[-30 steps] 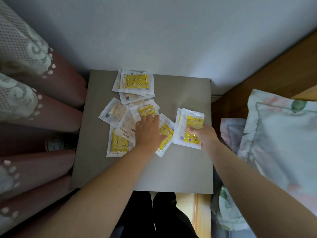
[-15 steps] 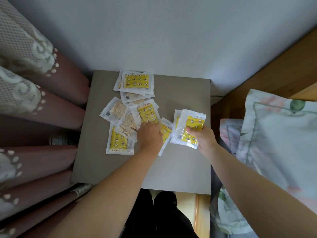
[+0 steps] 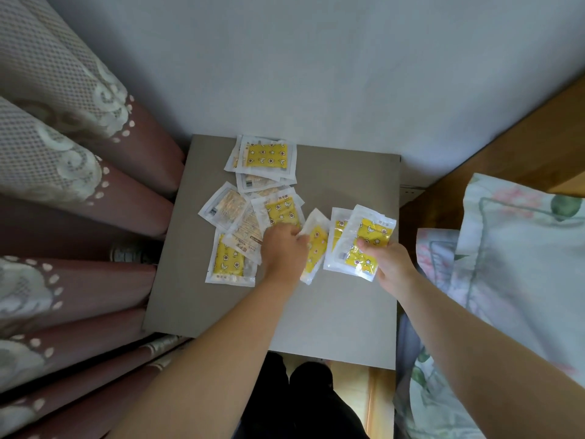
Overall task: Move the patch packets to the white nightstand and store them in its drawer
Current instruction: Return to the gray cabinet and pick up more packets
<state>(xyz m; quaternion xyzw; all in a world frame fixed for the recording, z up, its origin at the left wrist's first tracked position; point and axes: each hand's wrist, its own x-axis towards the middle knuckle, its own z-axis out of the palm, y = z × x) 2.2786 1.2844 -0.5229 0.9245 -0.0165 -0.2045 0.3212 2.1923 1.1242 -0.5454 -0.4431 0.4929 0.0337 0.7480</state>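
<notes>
On the grey tabletop [image 3: 348, 312], left of centre and toward the wall, loose patch packets [image 3: 232, 264] lie overlapping at mixed angles; the farthest packet [image 3: 267, 158] lies crosswise. The left hand [image 3: 281, 248] reaches in knuckles up, its grip closed on the left edge of a single packet [image 3: 316, 245], which sticks out to the right of the fingers, tipped up on one side, long axis running away from the person. Just beside it, the right hand [image 3: 391, 264] holds a small stack of packets [image 3: 364, 242], thumb on the yellow face. The stack fans out beyond the grip, its far end leaning right.
</notes>
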